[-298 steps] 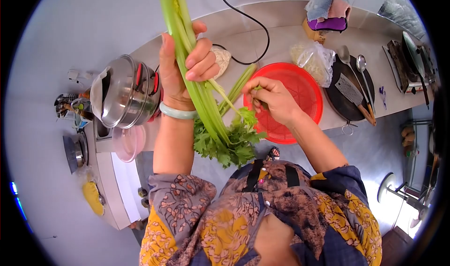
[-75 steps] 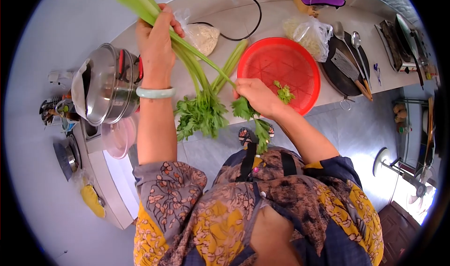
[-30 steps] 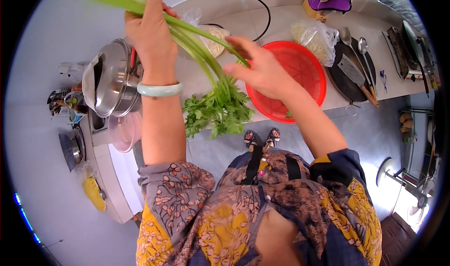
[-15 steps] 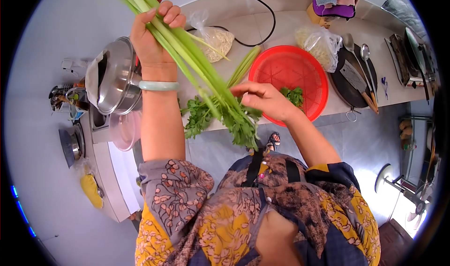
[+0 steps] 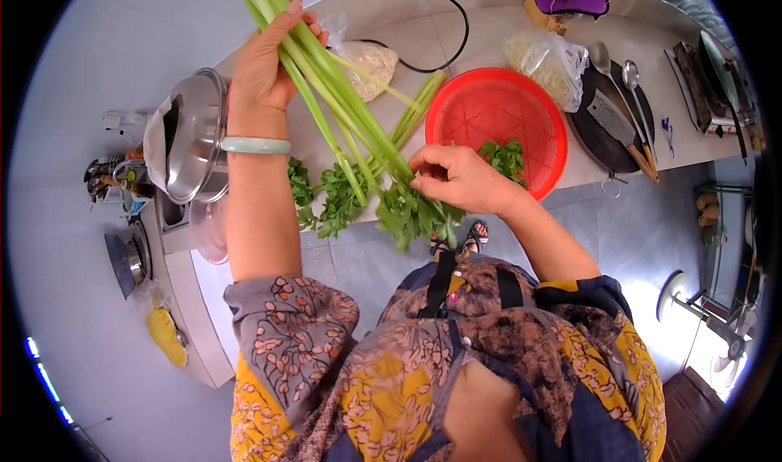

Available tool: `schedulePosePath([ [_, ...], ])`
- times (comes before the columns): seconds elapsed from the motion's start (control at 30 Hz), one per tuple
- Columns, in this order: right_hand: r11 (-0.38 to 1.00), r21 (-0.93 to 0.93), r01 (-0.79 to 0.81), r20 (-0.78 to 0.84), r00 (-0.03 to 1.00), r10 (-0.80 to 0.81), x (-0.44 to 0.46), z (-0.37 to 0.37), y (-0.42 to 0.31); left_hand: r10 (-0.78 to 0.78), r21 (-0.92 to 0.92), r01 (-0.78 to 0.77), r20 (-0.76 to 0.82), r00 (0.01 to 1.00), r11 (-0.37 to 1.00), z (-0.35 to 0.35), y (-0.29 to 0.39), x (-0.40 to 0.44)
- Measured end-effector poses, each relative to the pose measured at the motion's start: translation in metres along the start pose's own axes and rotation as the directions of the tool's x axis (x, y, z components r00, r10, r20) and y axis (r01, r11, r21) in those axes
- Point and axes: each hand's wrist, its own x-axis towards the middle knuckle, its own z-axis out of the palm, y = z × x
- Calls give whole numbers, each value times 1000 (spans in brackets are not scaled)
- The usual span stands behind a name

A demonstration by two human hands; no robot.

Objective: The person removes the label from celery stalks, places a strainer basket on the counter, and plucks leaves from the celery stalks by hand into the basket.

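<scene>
Left hand [image 5: 265,75] wraps around the celery [image 5: 349,102], which slants above the counter [image 5: 419,37], leaves toward the near edge. Right hand [image 5: 460,177] touches its leafy end with curled fingers; whether they grip cannot be told. Just right, a red basket [image 5: 560,140] holds green leaves [image 5: 503,160]; farther right lies a cleaver [image 5: 611,120].

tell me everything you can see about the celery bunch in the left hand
The celery bunch has several long, smooth, pale-green stalks and darker, jagged leaves at its lower end. It slants from upper left to lower right, its top cut off by the picture's edge. The left hand grips it high up; the fingers of the right hand are at the stalks just above the leaves, seemingly touching. A thin, pale stem sticks out to one side.
</scene>
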Motion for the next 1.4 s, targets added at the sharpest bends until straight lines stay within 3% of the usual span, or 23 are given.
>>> schedulePosePath([
  [0.1, 948, -152, 278, -89, 952, -294, 1, 2, 14, -12, 19, 11, 33, 999, 1000, -2, -2, 3],
  [0.2, 973, -24, 228, -119, 966, -229, -4, -4, 9, -17, -7, 17, 50, 999, 1000, -8, 4, 1],
  [0.3, 983, 174, -61, -46, 996, 70, -7, -21, 4, -35, 48, 32, 51, 998, 998, -13, 8, 1],
  [0.43, 958, 274, -80, 80, 995, 60, -5, -48, 8, -49, 135, 44, 39, 998, 990, -20, 19, 3],
  [0.47, 947, 267, -179, 144, 979, 145, -6, -57, 7, -41, 144, 40, -1, 999, 989, -20, 19, 1],
  [0.57, 905, 403, -136, 135, 987, 88, -3, -64, 18, 2, -65, 5, 103, 995, 998, -29, 11, 14],
  [0.6, 912, 394, -111, 128, 990, 65, -4, -64, 20, 13, -58, -12, 19, 1000, 998, -19, 11, 10],
  [0.7, 901, 397, -173, 97, 985, 146, -14, -60, 6, -15, 62, 19, -67, 998, 998, -29, 1, 11],
  [0.77, 934, 340, -109, 77, 993, 87, -10, -56, 17, 15, 213, 11, -119, 993, 977, -22, 3, 4],
  [0.83, 875, 472, -110, 96, 993, 73, -9, -51, 13, -36, 189, 27, 44, 998, 982, -24, 5, 0],
  [1.07, 795, 605, 38, -61, 998, -1, -4, -66, -37, -97, 419, 22, 157, 983, 908, 4, 4, -41],
  [1.2, 900, 432, 56, -187, 982, 28, -15, -94, -65, -161, 518, 50, 172, 972, 854, 15, 7, -73],
  [1.23, 967, 250, -39, -239, 966, 100, -20, -103, -70, -175, 536, 59, 168, 970, 842, 15, 5, -78],
  [1.3, 991, -129, 37, -383, 920, -84, -28, -124, -52, -163, 495, 84, 120, 979, 865, 3, -1, -82],
  [1.4, 954, -276, -117, -328, 944, 21, -60, -163, -64, -276, 544, 141, 175, 945, 827, -14, -8, -83],
])
